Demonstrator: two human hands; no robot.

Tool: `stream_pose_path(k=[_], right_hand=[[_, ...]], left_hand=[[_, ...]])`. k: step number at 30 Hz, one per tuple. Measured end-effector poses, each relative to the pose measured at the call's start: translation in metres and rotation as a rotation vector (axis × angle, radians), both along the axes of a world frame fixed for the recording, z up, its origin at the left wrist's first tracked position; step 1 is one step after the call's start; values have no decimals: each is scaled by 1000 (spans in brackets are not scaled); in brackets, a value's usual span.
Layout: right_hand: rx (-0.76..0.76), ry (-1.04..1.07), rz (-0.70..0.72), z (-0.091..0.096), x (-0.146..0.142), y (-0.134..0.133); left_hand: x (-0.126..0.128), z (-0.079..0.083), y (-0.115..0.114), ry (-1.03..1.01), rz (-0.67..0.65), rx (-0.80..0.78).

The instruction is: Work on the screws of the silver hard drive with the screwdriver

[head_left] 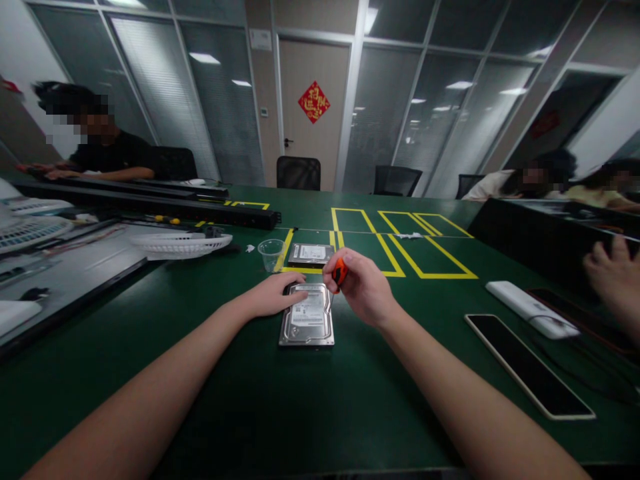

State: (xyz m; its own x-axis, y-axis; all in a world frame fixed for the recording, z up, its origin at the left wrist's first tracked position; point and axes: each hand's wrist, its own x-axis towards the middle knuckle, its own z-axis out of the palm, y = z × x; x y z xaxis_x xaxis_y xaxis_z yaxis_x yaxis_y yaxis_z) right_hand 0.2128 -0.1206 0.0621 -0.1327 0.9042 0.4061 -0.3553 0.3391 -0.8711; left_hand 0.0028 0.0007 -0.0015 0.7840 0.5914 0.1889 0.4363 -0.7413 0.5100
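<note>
A silver hard drive (309,327) lies flat on the green table in front of me. My left hand (273,295) grips its far left part, the thumb laid across the label and the other fingers at the far edge. Above the drive's far right corner, my right hand (367,283) is closed round a screwdriver (340,272) with an orange and black handle. Its shaft and tip cannot be made out. A second hard drive (313,253) lies just beyond, next to a clear plastic cup (272,255).
Yellow tape rectangles (447,275) mark the green table (240,413). At right are a phone (530,367), a white power strip (533,310) and another person's hand (617,270). White fan-like parts (183,244) and a long black bar (200,208) stand at left. Several people sit around.
</note>
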Motion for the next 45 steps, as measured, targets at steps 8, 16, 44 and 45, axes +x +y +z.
stream_pose_path(k=[8, 16, 44, 45], right_hand=[[-21, -48, 2, 1, -2, -1], [-13, -88, 28, -1, -5, -1], [21, -34, -22, 0, -3, -3], [19, -39, -25, 0, -3, -3]], left_hand=[[1, -1, 1, -4, -4, -1], [1, 4, -2, -1, -17, 8], [0, -1, 1, -10, -10, 15], [0, -1, 1, -9, -12, 15]])
